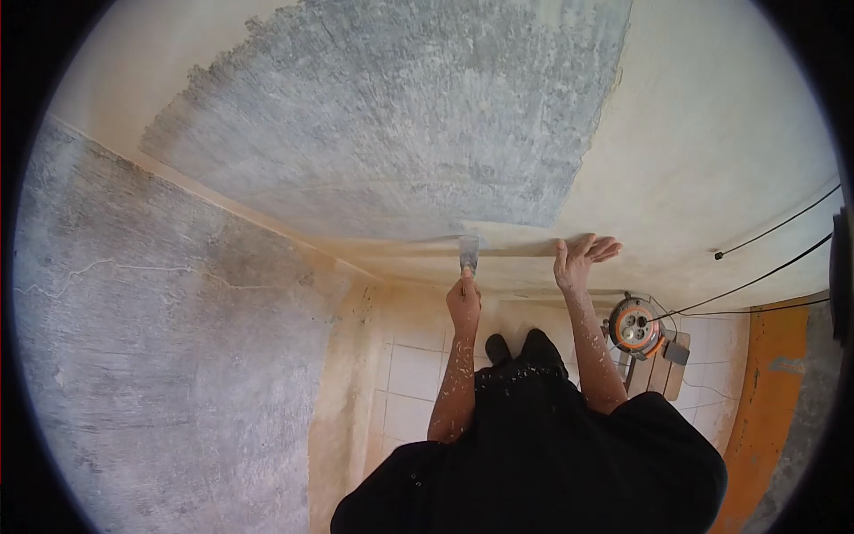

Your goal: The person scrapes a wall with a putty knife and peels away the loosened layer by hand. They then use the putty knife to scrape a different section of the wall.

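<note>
My left hand [463,301] is closed around the handle of a scraper [469,252]. The scraper's flat blade points up and meets the wall at the lower edge of a rough grey scraped patch [418,116]. A small grey spot shows beside the blade. To the right, my right hand [583,262] lies against the cream-painted wall [694,151] with its fingers spread, holding nothing. Pale flakes are stuck to both forearms.
An orange-rimmed cable reel [635,327] rests on a wooden stool [658,371] at the lower right. Black cables [765,274] run from it to the right. A second scraped wall [160,338] stands at left, above a tiled floor [413,369].
</note>
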Available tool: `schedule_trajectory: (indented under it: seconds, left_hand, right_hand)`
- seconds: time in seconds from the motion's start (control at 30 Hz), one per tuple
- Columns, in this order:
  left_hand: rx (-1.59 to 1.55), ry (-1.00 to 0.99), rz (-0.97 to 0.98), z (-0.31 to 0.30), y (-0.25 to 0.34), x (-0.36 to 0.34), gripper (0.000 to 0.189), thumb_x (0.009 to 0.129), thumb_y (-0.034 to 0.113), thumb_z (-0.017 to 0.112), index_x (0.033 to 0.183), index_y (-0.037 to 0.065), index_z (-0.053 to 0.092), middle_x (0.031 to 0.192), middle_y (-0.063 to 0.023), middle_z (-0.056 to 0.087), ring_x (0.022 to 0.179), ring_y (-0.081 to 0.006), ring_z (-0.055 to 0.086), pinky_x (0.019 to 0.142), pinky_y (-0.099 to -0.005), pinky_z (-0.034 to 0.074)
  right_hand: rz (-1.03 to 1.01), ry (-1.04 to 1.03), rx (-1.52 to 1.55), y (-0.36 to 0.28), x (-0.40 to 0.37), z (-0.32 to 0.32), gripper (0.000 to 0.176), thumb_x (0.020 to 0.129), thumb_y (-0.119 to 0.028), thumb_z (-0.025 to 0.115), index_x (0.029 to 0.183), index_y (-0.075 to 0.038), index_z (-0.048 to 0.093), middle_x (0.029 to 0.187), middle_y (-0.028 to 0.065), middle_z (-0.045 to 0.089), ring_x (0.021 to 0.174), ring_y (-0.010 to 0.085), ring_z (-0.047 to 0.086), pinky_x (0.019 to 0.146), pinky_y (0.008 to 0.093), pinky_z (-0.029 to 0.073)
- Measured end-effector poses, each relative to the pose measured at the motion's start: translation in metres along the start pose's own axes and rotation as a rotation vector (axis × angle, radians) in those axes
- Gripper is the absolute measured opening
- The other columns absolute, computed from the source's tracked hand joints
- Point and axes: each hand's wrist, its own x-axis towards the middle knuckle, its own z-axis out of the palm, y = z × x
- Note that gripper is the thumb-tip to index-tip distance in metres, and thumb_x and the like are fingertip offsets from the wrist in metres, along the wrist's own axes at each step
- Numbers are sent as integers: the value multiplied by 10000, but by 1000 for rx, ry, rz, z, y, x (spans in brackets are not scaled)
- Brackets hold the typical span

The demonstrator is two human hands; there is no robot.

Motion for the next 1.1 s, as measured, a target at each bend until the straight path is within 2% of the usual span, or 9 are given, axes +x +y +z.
schedule_trajectory:
  seconds: [0.1, 0.2, 0.27, 0.4, 0.5, 0.6, 0.8, 0.9, 1.1]
  left_hand:
    - [-28, 8, 126, 5, 13, 5, 586, 1025, 446, 496, 580, 74, 415, 527, 35, 382, 504, -71, 359, 484, -277, 295]
    - [-42, -9, 114, -6, 16, 2, 594, 1026, 459, 484, 577, 77, 411, 522, 31, 392, 483, -74, 355, 470, -277, 290]
    - [-34, -2, 19, -5, 2, 0, 601, 1018, 499, 470, 593, 76, 450, 503, 17, 412, 432, -78, 381, 426, -262, 306]
    - [-18, -19, 1, 1, 29, 3, 598, 1018, 516, 457, 613, 77, 477, 488, 12, 417, 395, -80, 388, 396, -252, 307]
    - [2, -1, 72, -12, 22, 1, 615, 1016, 510, 468, 577, 82, 422, 504, 25, 390, 455, -79, 388, 447, -272, 305]
    - [-31, -56, -56, -9, 25, 1, 617, 1021, 502, 463, 576, 77, 426, 503, 25, 378, 463, -77, 368, 459, -274, 299]
    - [-58, -17, 158, -16, 28, 8, 591, 1027, 446, 492, 585, 58, 438, 520, 24, 381, 500, -80, 357, 484, -275, 300]
    - [32, -2, 62, -9, 17, 5, 576, 1030, 420, 501, 589, 52, 447, 532, 26, 386, 516, -82, 360, 493, -278, 302]
    - [-32, 30, 129, -8, 31, -2, 558, 1020, 416, 524, 605, 49, 458, 554, 26, 395, 531, -78, 367, 500, -281, 311]
  right_hand:
    - [-25, -2, -5, 2, 1, -3, 863, 1016, -406, 472, 1559, -122, -136, 1567, 215, -301, 1409, 474, -309, 1075, 672, -176]
    - [10, 19, 40, 3, -2, 2, 881, 991, -409, 516, 1572, -158, -97, 1578, 209, -284, 1408, 490, -303, 1073, 676, -178]
    - [2, 9, 39, 3, -6, 1, 885, 992, -410, 515, 1570, -159, -106, 1577, 210, -284, 1406, 490, -307, 1072, 676, -181]
    - [-12, 14, 36, 2, 0, 0, 884, 998, -414, 504, 1566, -146, -116, 1574, 214, -287, 1404, 493, -307, 1071, 676, -183]
    - [20, -4, 35, 0, -1, -1, 887, 997, -423, 503, 1565, -132, -113, 1569, 222, -292, 1398, 505, -308, 1068, 681, -180]
    - [-2, 16, 28, 0, 1, 1, 900, 993, -430, 509, 1563, -124, -115, 1564, 234, -295, 1395, 512, -308, 1068, 684, -176]
    - [19, -9, 22, 2, -1, 2, 906, 989, -431, 514, 1563, -126, -117, 1561, 245, -293, 1393, 520, -302, 1067, 689, -170]
    - [6, 26, 11, 0, 2, 3, 908, 988, -427, 520, 1564, -123, -114, 1562, 245, -291, 1394, 521, -301, 1067, 689, -169]
    - [25, -13, 32, 0, 0, 1, 908, 988, -423, 524, 1565, -130, -112, 1569, 239, -279, 1402, 508, -297, 1072, 685, -168]
